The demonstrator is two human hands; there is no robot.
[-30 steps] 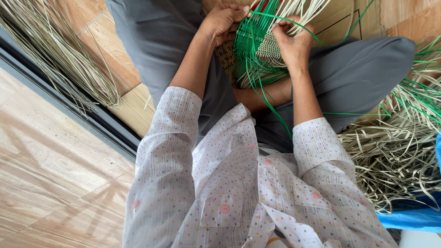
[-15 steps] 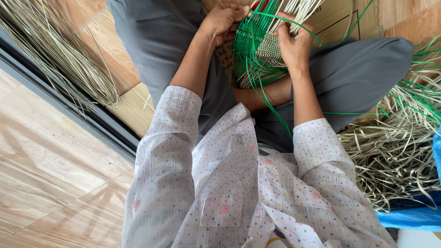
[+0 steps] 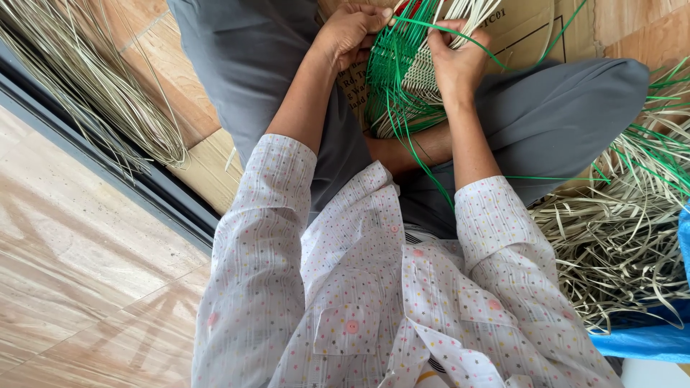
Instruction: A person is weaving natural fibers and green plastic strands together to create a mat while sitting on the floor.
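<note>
Woven piece [image 3: 413, 72] of green and pale straw strips sits on the person's lap, between the two hands, with its top edge cut off by the picture. Left hand [image 3: 348, 32] is closed on the piece's left edge, fingers curled tight over the green strips. Right hand [image 3: 456, 61] pinches a green strip [image 3: 496, 47] that arcs away to the right of the piece; its fingers are pressed together on that strip. Loose green ends hang down from the piece over the grey trousers [image 3: 266, 65].

Flat cardboard [image 3: 528, 25] lies under and behind the piece. Right of the piece, a heap of pale straw [image 3: 618, 244] mixed with green strips covers the floor, and a blue sheet [image 3: 647, 341] shows at its lower edge. Well left of the piece, a bundle of long dry straw [image 3: 93, 86] lies on the wooden floor [image 3: 208, 165], beside a dark floor rail [image 3: 108, 158] that borders pale tiles [image 3: 79, 287]. The person's dotted white shirt [image 3: 359, 287] fills the foreground and hides the lap below the piece.

No basket, box or other holder shows.

Against the earlier views, both hands keep the same grips and places on the piece; the straw heaps have not shifted.
</note>
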